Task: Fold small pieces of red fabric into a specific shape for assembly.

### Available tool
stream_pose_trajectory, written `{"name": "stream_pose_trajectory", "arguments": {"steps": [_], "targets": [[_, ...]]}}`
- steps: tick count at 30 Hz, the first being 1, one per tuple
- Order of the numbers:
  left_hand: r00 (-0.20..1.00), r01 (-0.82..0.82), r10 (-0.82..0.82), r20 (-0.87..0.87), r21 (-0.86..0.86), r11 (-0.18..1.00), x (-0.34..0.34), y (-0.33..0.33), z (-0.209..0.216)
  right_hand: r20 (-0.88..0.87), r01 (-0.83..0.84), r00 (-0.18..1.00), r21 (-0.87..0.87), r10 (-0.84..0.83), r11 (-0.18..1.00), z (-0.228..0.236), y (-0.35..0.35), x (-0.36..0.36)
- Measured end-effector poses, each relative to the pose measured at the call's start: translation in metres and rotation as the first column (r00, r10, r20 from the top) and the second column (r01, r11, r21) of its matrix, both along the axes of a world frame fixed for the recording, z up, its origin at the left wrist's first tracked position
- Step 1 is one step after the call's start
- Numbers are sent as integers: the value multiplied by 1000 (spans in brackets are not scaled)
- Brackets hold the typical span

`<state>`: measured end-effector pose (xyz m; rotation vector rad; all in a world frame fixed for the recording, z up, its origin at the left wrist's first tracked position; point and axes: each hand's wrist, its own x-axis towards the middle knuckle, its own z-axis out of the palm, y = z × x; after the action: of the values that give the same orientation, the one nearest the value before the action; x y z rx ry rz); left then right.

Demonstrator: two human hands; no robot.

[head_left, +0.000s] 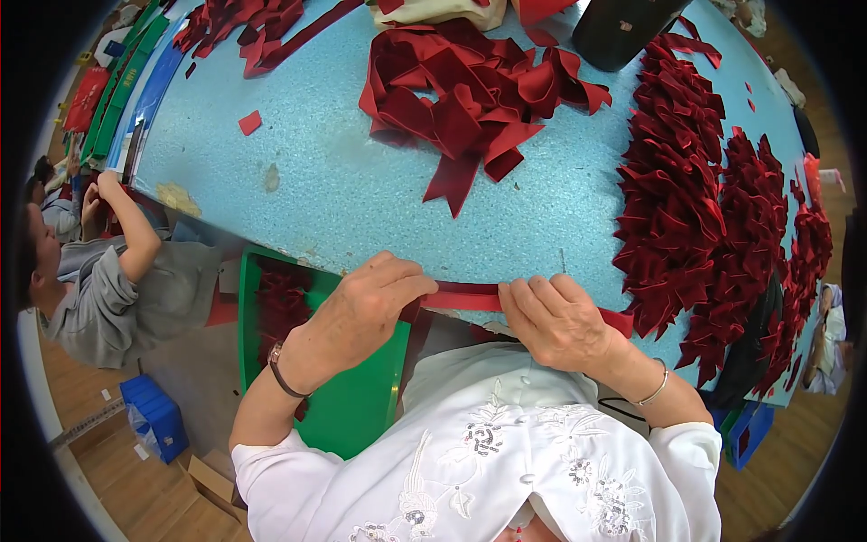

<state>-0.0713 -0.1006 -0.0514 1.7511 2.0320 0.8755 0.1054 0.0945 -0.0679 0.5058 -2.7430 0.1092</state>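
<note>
Green bin by left hand holds red ribbon pieces.

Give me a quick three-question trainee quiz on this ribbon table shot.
1. True or false: both hands pinch one red ribbon strip at the edge of the blue table.
2. Which side of the table holds the pile of folded red ribbon pieces: A person's left, B person's right?
3. Fill in: the crate below the left hand is ____.

Key: 1 true, the right hand grips it too. 2 B. 3 green.
</note>
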Motion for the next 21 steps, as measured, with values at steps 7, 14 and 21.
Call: {"name": "stream_pose_trajectory", "arguments": {"steps": [7, 14, 21], "targets": [[1000, -8, 8, -8, -2, 1000, 3, 1, 0, 214, 10, 977, 55, -21, 998, 11, -3, 5], [1000, -10, 10, -25, -11, 1000, 4, 1, 1, 489, 211, 872, -315, -32, 925, 21, 17, -7], [1000, -15, 15, -11, -12, 1000, 2, 2, 0, 321, 171, 945, -340, -56, 925, 24, 24, -13]]}}
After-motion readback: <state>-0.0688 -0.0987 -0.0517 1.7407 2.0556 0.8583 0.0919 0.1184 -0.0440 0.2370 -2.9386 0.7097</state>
